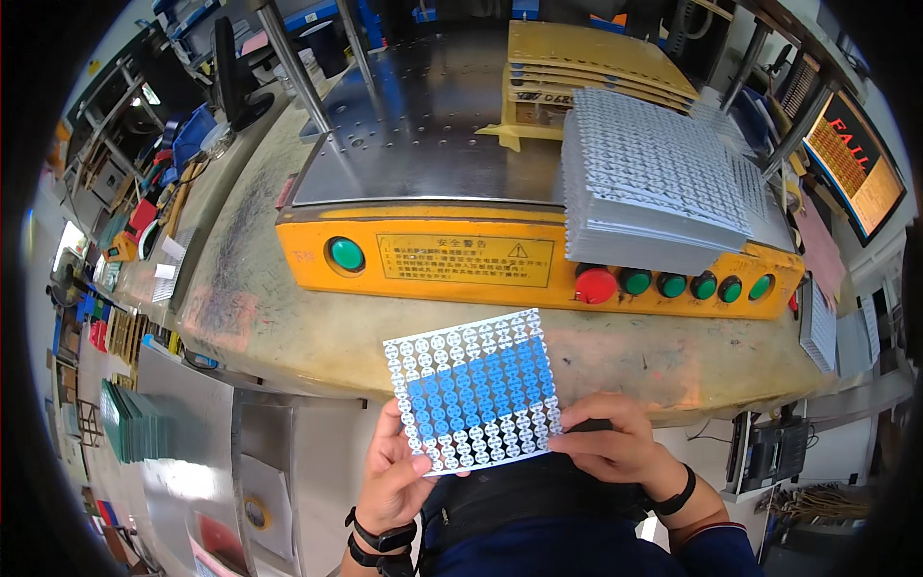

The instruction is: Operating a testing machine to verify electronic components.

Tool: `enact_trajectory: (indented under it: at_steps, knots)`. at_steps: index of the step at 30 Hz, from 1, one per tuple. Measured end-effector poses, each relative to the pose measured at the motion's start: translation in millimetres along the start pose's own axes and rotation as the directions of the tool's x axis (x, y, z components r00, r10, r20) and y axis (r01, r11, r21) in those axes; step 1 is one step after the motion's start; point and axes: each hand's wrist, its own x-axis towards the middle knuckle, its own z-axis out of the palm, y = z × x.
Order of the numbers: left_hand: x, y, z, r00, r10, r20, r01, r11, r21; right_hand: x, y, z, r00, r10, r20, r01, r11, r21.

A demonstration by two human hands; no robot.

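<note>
A thin white circuit board panel [478, 447], printed with rows of small round patterns, is held up slightly tilted in front of my body. A blue band crosses its middle. My left hand [394, 473] grips the lower left corner, thumb on the front face and fingers behind. At the lower right edge, my right hand [615, 438] pinches the panel between thumb and fingers. Beyond it, a tall stack of similar white panels [654, 173] rests on the metal bed of a machine [423, 125], overhanging its front edge.
The machine's yellow front [461, 260] carries a red button [595, 285] and several green buttons [347, 254]. A yellowish layered fixture [596, 58] stands behind the stack, metal posts rise around the bed, and a lit screen [854, 163] is at right. Green panels [135, 423] sit at left.
</note>
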Motion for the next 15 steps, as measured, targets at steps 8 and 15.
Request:
enact_trajectory:
  at_steps: [8,15]
  knots:
    - [6,28,28,1.0,0.023,-0.008,-0.023,1.0,-0.007,-11,-10,-11,0.994,0.041,-0.104,-0.031,0.995,0.091]
    - [61,85,99,0.968,-0.041,0.248,-0.009,0.981,0.195,4,-20,-32,0.99,-0.054,-0.133,0.048,0.998,-0.05]
